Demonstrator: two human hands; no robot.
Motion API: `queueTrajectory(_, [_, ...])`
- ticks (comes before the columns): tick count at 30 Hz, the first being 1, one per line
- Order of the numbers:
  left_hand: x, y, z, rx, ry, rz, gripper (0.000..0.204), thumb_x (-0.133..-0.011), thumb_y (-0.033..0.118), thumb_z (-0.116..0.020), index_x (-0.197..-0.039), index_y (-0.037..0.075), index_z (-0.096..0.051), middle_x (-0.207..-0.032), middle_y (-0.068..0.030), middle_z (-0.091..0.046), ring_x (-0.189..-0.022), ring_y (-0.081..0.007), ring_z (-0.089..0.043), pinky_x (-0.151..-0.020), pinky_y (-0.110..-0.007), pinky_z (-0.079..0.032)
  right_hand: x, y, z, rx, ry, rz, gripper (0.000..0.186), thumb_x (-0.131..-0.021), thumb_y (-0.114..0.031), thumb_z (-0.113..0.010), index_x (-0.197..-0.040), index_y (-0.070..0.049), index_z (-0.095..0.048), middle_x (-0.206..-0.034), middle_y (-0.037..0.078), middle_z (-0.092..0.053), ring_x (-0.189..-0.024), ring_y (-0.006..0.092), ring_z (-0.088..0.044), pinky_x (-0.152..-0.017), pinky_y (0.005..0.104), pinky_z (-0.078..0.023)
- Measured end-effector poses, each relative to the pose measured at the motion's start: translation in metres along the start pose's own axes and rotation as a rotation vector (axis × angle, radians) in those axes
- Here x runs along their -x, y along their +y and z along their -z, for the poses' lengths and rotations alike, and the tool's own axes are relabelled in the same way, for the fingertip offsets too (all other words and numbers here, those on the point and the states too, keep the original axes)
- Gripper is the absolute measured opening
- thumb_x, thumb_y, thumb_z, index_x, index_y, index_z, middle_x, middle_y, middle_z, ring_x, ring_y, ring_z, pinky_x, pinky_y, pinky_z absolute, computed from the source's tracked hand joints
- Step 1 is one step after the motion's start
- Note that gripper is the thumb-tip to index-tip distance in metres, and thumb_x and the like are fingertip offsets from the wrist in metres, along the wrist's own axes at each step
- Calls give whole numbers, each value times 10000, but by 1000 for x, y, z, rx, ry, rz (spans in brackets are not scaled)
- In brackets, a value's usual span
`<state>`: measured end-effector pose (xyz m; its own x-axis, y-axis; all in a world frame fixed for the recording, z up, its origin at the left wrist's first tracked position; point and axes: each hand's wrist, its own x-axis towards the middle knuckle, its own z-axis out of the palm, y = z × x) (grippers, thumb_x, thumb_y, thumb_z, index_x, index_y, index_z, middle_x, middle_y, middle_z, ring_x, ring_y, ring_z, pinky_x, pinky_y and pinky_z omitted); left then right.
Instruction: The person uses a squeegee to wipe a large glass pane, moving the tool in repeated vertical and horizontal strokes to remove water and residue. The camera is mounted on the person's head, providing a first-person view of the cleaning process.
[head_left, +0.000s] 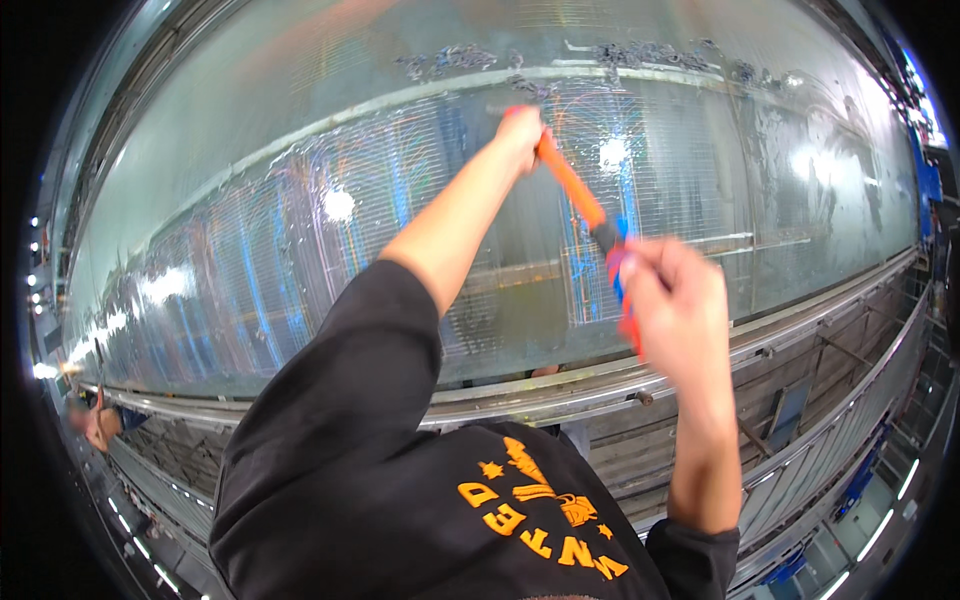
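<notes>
A long orange-handled scraper (572,185) slants across the middle of the view, its far end over a wet, glossy sheet (450,235). My left hand (522,138) is closed round the upper part of the handle, close to the head, which is blurred and partly hidden. Lower down, my right hand (682,300) grips the end with the black, blue and red wrapping. Dark, crumpled scrapings (460,60) lie on the sheet just beyond my left hand, and another strip of scrapings (650,57) lies to the right.
A metal rail (560,390) runs along the sheet's near edge, in front of my body. Below it on the right are slatted metal panels (850,370). Another person (100,425) is at the far left edge. Bright lamp reflections (338,205) show on the sheet.
</notes>
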<state>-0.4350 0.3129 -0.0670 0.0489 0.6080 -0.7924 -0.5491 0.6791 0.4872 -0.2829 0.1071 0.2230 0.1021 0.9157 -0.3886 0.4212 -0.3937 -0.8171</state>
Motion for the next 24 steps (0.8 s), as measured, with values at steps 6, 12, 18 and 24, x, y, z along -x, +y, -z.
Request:
queueTrajectory(6, [33, -24, 8, -22, 42, 45, 135, -1127, 271, -493, -1140, 138, -509, -627, -17, -478, -501, -181, -505, -490, -392, -483, -44, -2, -30, -43, -2, -32, 242, -996, -100, -687, -1128, 96, -738, -795, 90, -706, -646, 99, -583, -598, 320, -522])
queueTrajectory(12, [14, -23, -9, -107, -17, -13, 168, -1130, 289, -498, -1122, 123, -524, -664, -43, -511, -536, -202, -530, -504, -391, -494, 8, 32, -8, 12, 64, 81, 236, -996, -118, -697, -1098, 91, -733, -770, 88, -693, -645, 100, -631, -565, 320, -522])
queueTrajectory(18, [-58, 17, -21, -154, -44, -62, 263, -1109, 291, -464, -967, 81, -534, -684, -58, -536, -555, -225, -554, -513, -411, -509, -18, -1, 1, -88, -28, -74, 230, -1019, -156, -684, -1108, 47, -744, -741, 51, -676, -587, 106, -626, -518, 314, -506])
queueTrajectory(24, [56, -103, 78, -89, -91, 63, 489, -1101, 568, -539, -1049, 83, -508, -754, -67, -550, -587, -228, -592, -549, -442, -560, 147, 110, -13, -127, -140, 49, 508, -919, -194, -851, -1348, 8, -671, -1120, 62, -684, -966, 114, -639, -880, 299, -555])
